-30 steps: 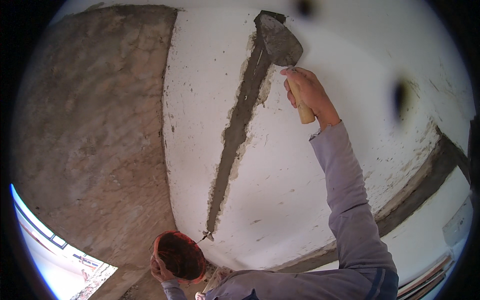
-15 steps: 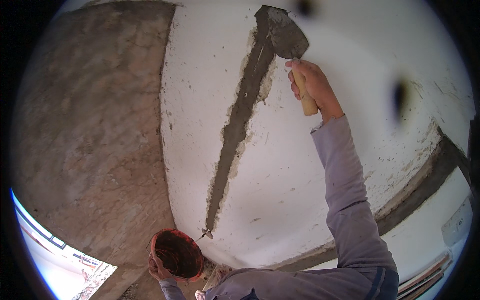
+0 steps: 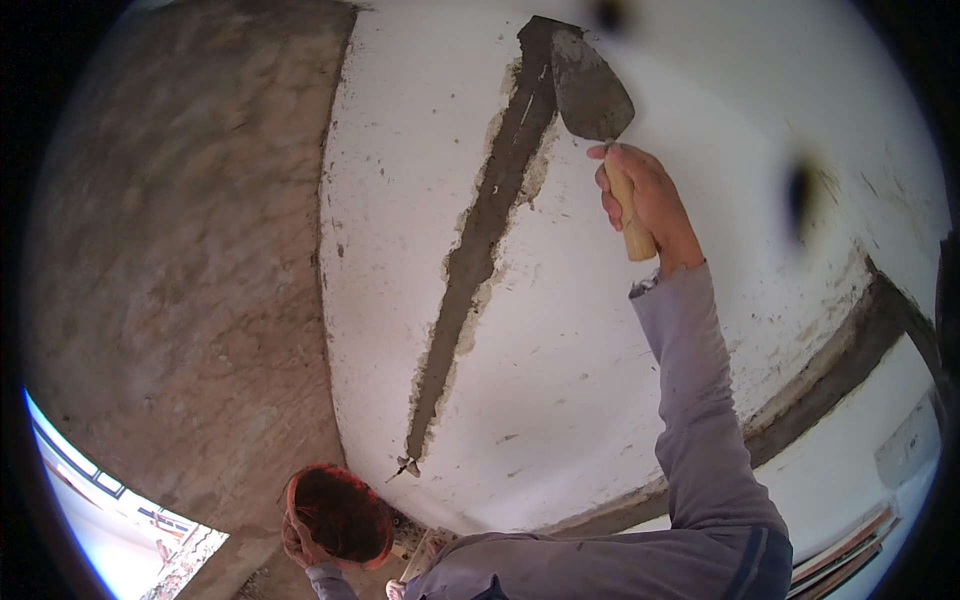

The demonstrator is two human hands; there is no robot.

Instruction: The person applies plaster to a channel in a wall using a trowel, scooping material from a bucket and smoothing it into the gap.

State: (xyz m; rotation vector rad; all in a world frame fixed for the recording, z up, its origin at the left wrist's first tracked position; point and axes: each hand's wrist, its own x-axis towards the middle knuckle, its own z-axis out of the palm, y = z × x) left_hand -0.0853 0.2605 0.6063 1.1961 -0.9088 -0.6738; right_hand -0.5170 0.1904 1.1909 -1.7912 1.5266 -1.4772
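Note:
My right hand (image 3: 648, 198) is closed round the wooden handle of a trowel (image 3: 592, 92), whose broad grey blade points up beside the top of a mortar strip (image 3: 470, 255). That dark grey strip runs slanting down a white wall (image 3: 590, 360), with ragged edges. At the lower left my left hand (image 3: 302, 540) grips the side of a red-rimmed bucket (image 3: 388, 500). The bucket is tilted so its dark, smeared inside shows; how much it holds I cannot tell. Some wire ends (image 3: 405, 467) stick out at the strip's lower end.
A rough brown plastered wall (image 3: 190, 250) fills the left side. Another dark mortar band (image 3: 820, 385) curves along the lower right. Stacked wooden strips (image 3: 850, 555) lie at the lower right, and a bright opening (image 3: 120, 520) shows at the lower left.
My right hand and the trowel have moved down and to the right, so the blade covers less of the strip's top. The bucket and left hand have shifted slightly left and down.

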